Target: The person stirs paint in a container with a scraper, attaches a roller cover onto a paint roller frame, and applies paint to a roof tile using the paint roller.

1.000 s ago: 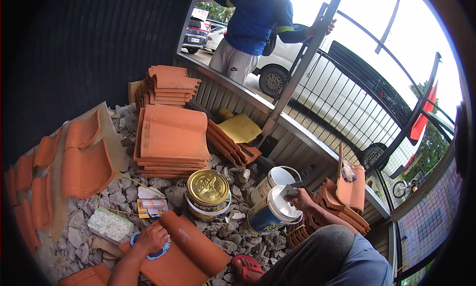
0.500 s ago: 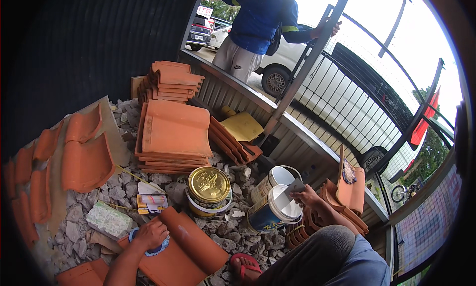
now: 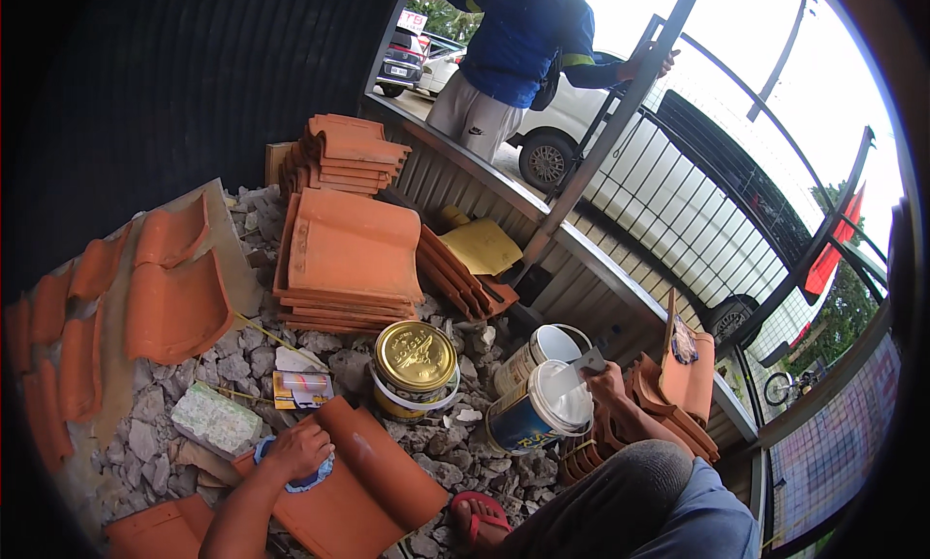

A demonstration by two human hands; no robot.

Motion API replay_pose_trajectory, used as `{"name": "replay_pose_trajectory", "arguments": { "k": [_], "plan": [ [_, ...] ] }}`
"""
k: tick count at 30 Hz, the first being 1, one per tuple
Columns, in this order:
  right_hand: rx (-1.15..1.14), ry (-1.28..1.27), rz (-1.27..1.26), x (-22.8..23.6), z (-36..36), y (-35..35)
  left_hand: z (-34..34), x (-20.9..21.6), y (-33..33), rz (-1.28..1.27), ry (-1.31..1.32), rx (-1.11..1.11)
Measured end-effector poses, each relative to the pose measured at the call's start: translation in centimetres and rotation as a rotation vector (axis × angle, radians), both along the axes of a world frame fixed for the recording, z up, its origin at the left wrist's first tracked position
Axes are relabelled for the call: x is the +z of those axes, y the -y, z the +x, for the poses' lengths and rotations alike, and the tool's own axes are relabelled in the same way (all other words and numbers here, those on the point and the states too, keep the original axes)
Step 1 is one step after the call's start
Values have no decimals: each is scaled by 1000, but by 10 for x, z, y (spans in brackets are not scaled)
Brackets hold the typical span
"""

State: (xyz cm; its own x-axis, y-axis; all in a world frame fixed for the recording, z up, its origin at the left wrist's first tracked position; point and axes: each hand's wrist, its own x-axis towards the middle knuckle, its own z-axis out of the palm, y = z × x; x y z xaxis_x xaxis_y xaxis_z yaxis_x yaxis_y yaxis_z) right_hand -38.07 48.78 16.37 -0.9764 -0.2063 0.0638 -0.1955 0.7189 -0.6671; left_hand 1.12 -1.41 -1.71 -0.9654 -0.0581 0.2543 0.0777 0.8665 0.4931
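Note:
My left hand (image 3: 300,450) is closed over a round blue thing (image 3: 320,477), mostly hidden under the fingers, on a clay roof tile (image 3: 383,472) in front of me. In my right hand (image 3: 607,387) is a putty knife (image 3: 577,367), its flat metal blade over the mouth of a blue-and-white bucket (image 3: 518,425). White material shows inside that bucket. A second white bucket (image 3: 552,344) stands right behind it. To the left of the buckets is a tub with a gold lid (image 3: 417,356).
Broken concrete rubble (image 3: 455,462) covers the ground. Stacked roof tiles (image 3: 351,244) stand ahead, with more tiles (image 3: 174,307) laid at the left. A concrete block (image 3: 215,420) lies near my left hand. Beyond the low metal wall (image 3: 465,186) stands a person in blue (image 3: 528,50).
The view has shifted slightly, so most things sit further right. My right hand has tilted the putty knife, and more of its blade shows. My left hand stays on the blue thing.

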Motion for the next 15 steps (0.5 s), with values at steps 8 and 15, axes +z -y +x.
{"name": "replay_pose_trajectory", "arguments": {
  "k": [8,15],
  "plan": [
    [46,-71,322,13,9,25,-1,1,0,10,-6,-15],
    [247,-233,509,16,23,48,-2,3,0,36,-1,-18]
  ]
}}
